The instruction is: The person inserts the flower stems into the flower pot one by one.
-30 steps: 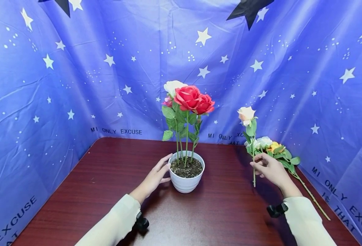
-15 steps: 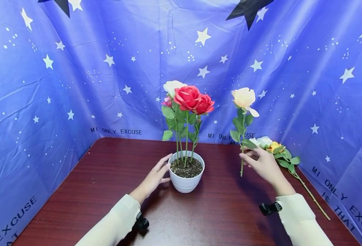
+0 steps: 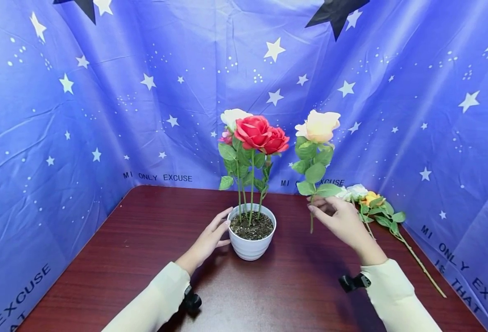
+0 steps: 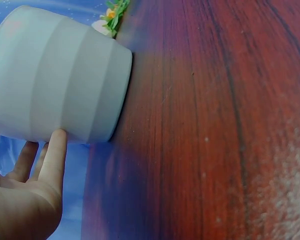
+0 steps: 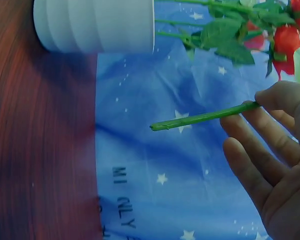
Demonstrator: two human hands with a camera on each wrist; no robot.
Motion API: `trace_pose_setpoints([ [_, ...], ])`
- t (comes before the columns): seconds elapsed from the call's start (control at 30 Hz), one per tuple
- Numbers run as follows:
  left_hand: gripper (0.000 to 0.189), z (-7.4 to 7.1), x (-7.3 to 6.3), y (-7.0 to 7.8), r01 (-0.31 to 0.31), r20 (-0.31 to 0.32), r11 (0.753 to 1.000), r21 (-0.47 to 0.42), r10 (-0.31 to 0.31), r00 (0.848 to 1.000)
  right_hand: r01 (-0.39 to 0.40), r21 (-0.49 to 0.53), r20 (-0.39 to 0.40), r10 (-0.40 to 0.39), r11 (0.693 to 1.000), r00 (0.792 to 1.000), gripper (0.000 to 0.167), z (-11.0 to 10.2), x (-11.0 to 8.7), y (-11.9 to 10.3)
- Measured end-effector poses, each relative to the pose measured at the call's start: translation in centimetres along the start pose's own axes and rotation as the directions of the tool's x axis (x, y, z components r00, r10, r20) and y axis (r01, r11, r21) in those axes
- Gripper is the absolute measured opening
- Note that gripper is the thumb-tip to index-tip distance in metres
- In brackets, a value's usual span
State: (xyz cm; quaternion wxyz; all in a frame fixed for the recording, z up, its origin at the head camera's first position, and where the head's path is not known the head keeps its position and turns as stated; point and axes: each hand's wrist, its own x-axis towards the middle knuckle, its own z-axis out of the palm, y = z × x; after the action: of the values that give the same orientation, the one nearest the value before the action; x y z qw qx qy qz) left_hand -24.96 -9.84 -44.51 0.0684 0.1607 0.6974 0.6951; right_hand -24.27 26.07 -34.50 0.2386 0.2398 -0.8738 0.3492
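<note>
A white pot point(image 3: 249, 249) filled with dark soil point(image 3: 254, 228) stands mid-table, bearing red roses point(image 3: 253, 132), a white flower point(image 3: 233, 118) and a partly hidden pink one. My left hand point(image 3: 205, 242) rests on the pot's left side with its fingers straight; in the left wrist view a fingertip point(image 4: 59, 136) touches the ridged wall. To the right of the pot, my right hand point(image 3: 343, 221) pinches the green stem of a pale peach rose point(image 3: 319, 126), held upright above the table. The right wrist view shows the stem's bare lower end point(image 5: 190, 120) sticking out past thumb and fingers.
More flowers lie at the table's right edge: white ones point(image 3: 356, 191) and an orange one point(image 3: 371, 198), with a long stem point(image 3: 424, 265) reaching toward the front. A blue star-printed cloth point(image 3: 177, 92) surrounds the dark red wooden table point(image 3: 144, 240).
My right hand has lifted the peach rose from beside the lying flowers and carried it left toward the pot, its bloom turning. My left hand has stayed at the pot.
</note>
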Motion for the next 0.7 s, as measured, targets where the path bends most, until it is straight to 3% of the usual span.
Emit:
trace_pose_setpoints([
  [0.33,0.053,0.0,0.0,0.1,-0.009,-0.007,1.000,-0.002,0.009,1.000,0.080,0.170,-0.003,-0.081,0.982,0.997,0.015,1.3,0.7,-3.1],
  [0.7,0.053,0.0,0.0,0.1,-0.005,-0.015,1.000,0.011,0.005,1.000,0.107,0.315,0.055,-0.131,0.943,0.990,0.016,3.2,1.6,-6.2],
])
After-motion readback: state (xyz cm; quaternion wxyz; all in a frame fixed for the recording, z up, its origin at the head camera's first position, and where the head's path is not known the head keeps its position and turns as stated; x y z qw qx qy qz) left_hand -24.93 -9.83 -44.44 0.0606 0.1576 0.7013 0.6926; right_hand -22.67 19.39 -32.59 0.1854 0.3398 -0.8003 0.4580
